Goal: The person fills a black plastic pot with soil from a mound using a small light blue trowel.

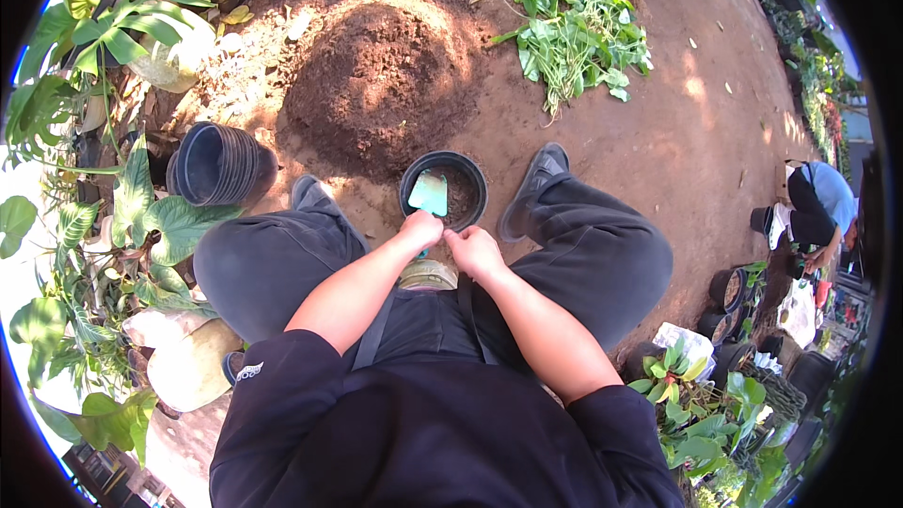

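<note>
Head view: left hand (pixel 422 228) is gripping teal trowel (pixel 429 194), blade showing over left side of black pot (pixel 483 192); right hand (pixel 476 252) is pinching just beside, any held item indiscernible; pot is standing on ground (pixel 677 141) near soil mound (pixel 386 75).

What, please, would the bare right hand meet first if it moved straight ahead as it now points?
Probably the bare left hand, which grips the turquoise flat-bladed trowel; depth there is unclear.
</note>
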`<state>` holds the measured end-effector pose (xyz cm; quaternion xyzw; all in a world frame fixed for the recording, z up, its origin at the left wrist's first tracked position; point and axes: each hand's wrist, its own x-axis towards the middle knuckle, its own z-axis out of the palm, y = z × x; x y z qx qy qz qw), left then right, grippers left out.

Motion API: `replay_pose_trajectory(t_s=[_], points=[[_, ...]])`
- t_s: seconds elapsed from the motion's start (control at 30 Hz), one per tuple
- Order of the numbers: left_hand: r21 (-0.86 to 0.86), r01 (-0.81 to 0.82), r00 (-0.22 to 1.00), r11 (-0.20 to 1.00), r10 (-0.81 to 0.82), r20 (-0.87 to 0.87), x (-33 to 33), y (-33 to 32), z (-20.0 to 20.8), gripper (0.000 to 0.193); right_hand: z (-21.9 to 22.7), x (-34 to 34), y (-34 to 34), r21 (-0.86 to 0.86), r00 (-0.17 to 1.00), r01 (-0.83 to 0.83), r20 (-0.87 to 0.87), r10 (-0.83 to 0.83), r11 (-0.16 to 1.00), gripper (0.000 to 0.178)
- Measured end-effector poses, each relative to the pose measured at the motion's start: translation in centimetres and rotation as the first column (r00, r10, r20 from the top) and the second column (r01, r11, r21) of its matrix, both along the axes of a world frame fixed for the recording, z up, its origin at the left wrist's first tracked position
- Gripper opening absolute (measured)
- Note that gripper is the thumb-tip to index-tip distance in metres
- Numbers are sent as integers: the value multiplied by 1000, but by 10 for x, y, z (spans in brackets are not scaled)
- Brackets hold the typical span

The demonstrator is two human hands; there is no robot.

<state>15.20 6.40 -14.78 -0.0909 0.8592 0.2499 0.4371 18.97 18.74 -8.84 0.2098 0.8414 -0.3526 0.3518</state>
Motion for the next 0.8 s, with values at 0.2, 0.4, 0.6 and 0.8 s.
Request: replay_pose_trajectory(t_s=[0.2,0.4,0.6,0.8], points=[[332,-666,736,667,515,440,3,5,29,29,-5,-27,-12,-294,768,586,497,-403,755,48],[335,-74,969,939,-11,245,0,-12,67,31,-41,-28,-7,-244,744,584,543,-390,774,28],[-99,133,974,986,-148,-171,-31,-61,95,36,-5,-22,-11,-113,858,464,301,-415,878,34],[-138,-171,984,975,177,29,-10,-76,-21,42,-8,-28,-13,5,973,147,181,-146,989,40]])
